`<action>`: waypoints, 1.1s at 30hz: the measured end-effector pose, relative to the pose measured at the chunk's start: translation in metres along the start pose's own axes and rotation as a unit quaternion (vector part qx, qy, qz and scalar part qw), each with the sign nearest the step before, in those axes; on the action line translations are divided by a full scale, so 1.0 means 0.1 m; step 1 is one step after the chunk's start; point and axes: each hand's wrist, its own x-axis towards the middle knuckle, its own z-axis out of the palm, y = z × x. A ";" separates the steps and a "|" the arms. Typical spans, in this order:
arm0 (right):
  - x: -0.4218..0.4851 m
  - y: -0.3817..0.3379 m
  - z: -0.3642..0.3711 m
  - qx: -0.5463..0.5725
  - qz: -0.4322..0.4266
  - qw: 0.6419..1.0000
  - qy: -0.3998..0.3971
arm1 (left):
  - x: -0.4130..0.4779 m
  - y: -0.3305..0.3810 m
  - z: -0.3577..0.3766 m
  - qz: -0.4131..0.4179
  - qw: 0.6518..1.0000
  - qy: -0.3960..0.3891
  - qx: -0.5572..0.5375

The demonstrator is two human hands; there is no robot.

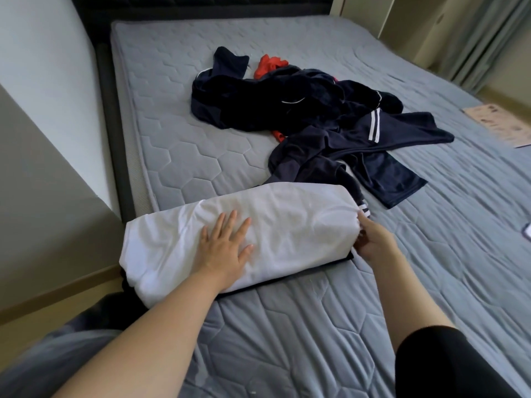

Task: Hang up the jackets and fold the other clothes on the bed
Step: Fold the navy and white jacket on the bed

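Left hand (224,248) flat on white garment (287,222); right hand (373,242) grips edge.

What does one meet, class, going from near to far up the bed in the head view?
white folded garment → navy garment with white stripes → dark navy heap → red garment → headboard

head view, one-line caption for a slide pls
Left hand flat on a folded white garment, right hand gripping its end, dark clothes heaped behind.

a printed paper sheet (500,124) lies right; curtains (488,38) hang beyond.
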 end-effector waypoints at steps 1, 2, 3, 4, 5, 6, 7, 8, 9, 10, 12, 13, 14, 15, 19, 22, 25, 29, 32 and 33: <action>0.01 -0.02 0.00 0.050 0.042 0.997 -0.035 | 0.00 -0.01 0.01 -0.003 1.000 -0.004 -0.005; 0.01 -0.04 0.00 0.103 0.071 0.990 -0.065 | 0.01 -0.02 0.01 -0.006 1.000 -0.008 -0.011; 0.02 -0.04 -0.01 0.155 0.091 0.979 -0.098 | 0.02 -0.03 0.02 -0.010 1.000 -0.012 -0.016; 0.03 -0.04 -0.04 0.179 0.101 0.971 -0.124 | 0.02 -0.05 0.03 -0.011 1.000 -0.013 -0.018; 0.03 -0.02 -0.06 0.174 0.107 0.968 -0.148 | 0.03 -0.06 0.04 -0.010 1.000 -0.012 -0.020; 0.01 -0.02 -0.09 0.131 0.106 0.973 -0.160 | 0.03 -0.07 0.05 -0.009 1.000 -0.011 -0.023; -0.02 -0.01 -0.12 0.064 0.103 0.978 -0.171 | 0.03 -0.07 0.06 -0.007 1.000 -0.008 -0.025; -0.07 -0.02 -0.14 -0.017 0.096 0.979 -0.178 | 0.04 -0.08 0.06 -0.007 1.000 -0.006 -0.027; -0.12 -0.02 -0.15 -0.084 0.090 0.975 -0.186 | 0.04 -0.08 0.07 -0.006 1.000 -0.004 -0.027; -0.15 -0.03 -0.16 -0.118 0.082 0.973 -0.180 | 0.05 -0.08 0.07 -0.006 1.000 -0.004 -0.028; -0.18 -0.03 -0.17 -0.090 0.079 0.983 -0.142 | 0.05 -0.08 0.08 -0.006 1.000 -0.002 -0.028; -0.18 -0.01 -0.17 -0.047 0.083 0.989 -0.114 | 0.05 -0.09 0.08 -0.006 1.000 -0.001 -0.029; -0.17 0.01 -0.16 -0.003 0.090 0.992 -0.084 | 0.04 -0.09 0.08 -0.004 1.000 0.000 -0.030; -0.16 0.05 -0.14 0.031 0.107 0.992 -0.059 | 0.04 -0.09 0.08 -0.003 1.000 0.000 -0.030; -0.12 0.14 -0.01 0.056 0.137 0.989 0.013 | 0.03 -0.10 0.08 -0.001 1.000 0.000 -0.024; -0.15 0.11 0.07 0.030 0.090 0.995 0.010 | 0.04 -0.12 0.09 -0.001 1.000 0.000 -0.026; -0.18 0.16 0.06 -0.105 0.040 0.993 0.041 | 0.05 -0.14 0.11 0.001 1.000 0.004 -0.026; -0.28 0.36 0.04 -0.398 -0.185 0.873 0.211 | 0.04 -0.17 0.12 0.000 1.000 0.010 -0.013; -0.41 0.53 0.34 -0.586 -0.349 0.703 0.201 | 0.01 -0.20 0.11 0.008 1.000 0.016 -0.014; -0.48 0.59 0.52 -0.598 -0.392 0.680 0.163 | 0.01 -0.21 0.10 0.010 1.000 0.018 -0.012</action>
